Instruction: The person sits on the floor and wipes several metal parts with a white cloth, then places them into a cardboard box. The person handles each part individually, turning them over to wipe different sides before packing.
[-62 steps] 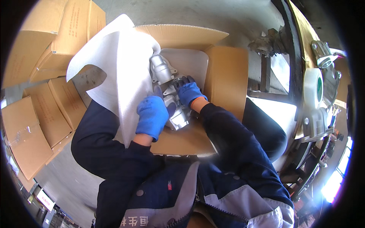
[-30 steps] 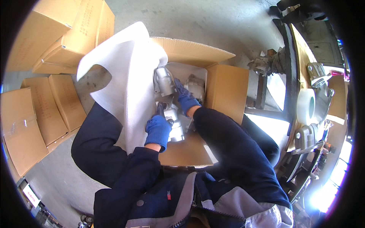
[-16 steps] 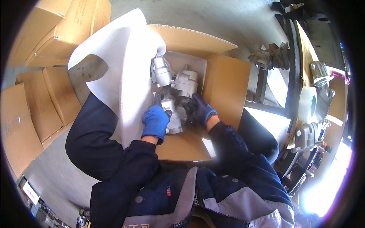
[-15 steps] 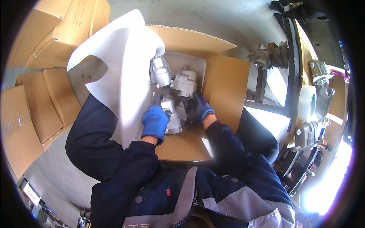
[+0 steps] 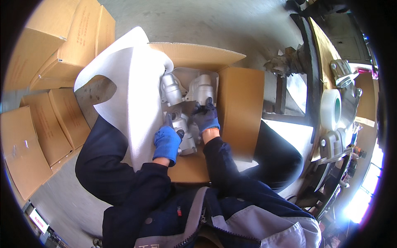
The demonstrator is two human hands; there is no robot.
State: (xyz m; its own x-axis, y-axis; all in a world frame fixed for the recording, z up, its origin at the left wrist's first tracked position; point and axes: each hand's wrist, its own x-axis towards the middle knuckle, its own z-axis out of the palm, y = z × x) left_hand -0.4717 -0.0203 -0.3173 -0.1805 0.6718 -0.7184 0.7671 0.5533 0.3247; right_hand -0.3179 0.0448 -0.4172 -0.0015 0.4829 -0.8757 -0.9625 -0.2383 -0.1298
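My left hand (image 5: 166,141), in a blue glove with dark fingers, grips the left edge of a silver metal casting (image 5: 187,142) at the near side of an open cardboard box (image 5: 241,111). Its forefinger and thumb lie along the part. Farther in, my right hand (image 5: 206,117), gloved the same way, has its fingers closed on the near end of another silver casting (image 5: 202,87), which stands at the back right. A third casting (image 5: 171,89) sits at the back left, touched by neither hand. The undersides of the castings are hidden.
A white foam sheet (image 5: 142,95) drapes over the box's left side. Several closed cartons (image 5: 45,124) stand at left. On the right, a bench edge (image 5: 324,49) bears a roll of clear tape (image 5: 330,109) and grey metal brackets (image 5: 333,144).
My right hand has shifted slightly left, onto the near end of the back right casting, which now stands more upright. My left hand stays on the near casting. The view has shifted a little.
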